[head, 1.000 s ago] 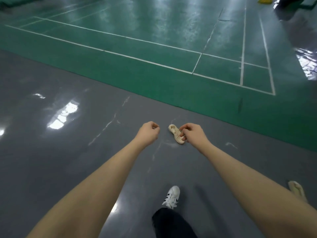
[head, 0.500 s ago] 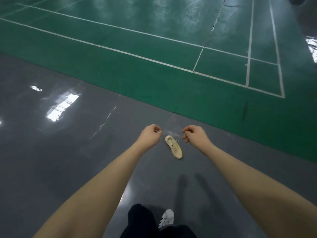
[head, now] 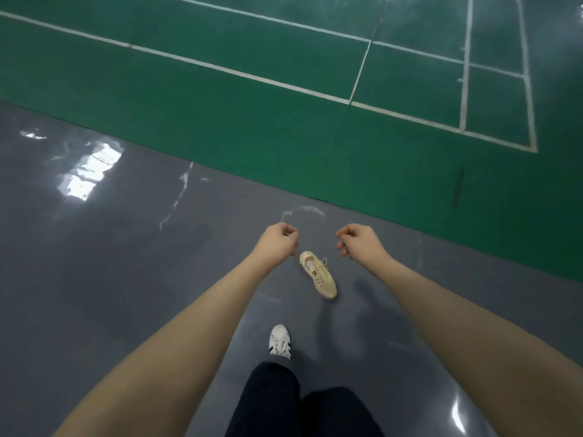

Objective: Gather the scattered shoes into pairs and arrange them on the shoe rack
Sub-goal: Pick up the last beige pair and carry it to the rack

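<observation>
A single beige lace-up shoe [head: 318,275] lies on the grey floor [head: 126,263], its toe pointing towards me and to the right. My left hand [head: 277,241] is held out above and to the left of the shoe, with its fingers curled and nothing in it. On the shoe's other side, up and to the right, my right hand [head: 359,241] is also curled and holds nothing. Neither hand touches the shoe. No shoe rack is in view.
My own white sneaker [head: 279,341] with dark stripes steps forward below the beige shoe, under dark trouser legs [head: 299,405]. A green court [head: 220,105] with white lines begins just beyond the hands. Glare patches [head: 85,175] shine on the grey floor at left.
I have walked closer: the beige shoe has slid down the view from between my hands to below them. Another beige shoe at the right edge has left the view.
</observation>
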`<action>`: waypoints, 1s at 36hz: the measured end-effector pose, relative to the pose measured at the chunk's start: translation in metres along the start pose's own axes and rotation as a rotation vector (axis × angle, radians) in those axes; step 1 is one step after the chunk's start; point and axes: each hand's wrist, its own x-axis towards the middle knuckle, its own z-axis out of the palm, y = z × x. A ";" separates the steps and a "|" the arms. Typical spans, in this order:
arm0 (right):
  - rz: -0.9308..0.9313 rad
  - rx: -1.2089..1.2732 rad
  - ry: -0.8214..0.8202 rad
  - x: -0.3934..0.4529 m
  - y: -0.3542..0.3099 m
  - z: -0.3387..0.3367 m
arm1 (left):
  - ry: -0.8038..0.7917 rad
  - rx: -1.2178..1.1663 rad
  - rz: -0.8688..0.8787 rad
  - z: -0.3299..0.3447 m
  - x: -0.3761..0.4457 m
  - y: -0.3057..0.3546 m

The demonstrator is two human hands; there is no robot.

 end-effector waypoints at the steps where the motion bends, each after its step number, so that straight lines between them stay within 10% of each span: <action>1: 0.008 -0.006 0.006 0.013 -0.001 -0.001 | -0.006 0.006 -0.007 -0.002 0.013 0.002; 13: 0.080 -0.047 -0.047 0.156 0.044 0.008 | -0.096 0.118 -0.111 0.051 0.153 -0.025; 36: 0.232 -0.335 -0.213 0.403 0.369 0.159 | -0.019 -0.021 -0.425 0.262 0.392 -0.306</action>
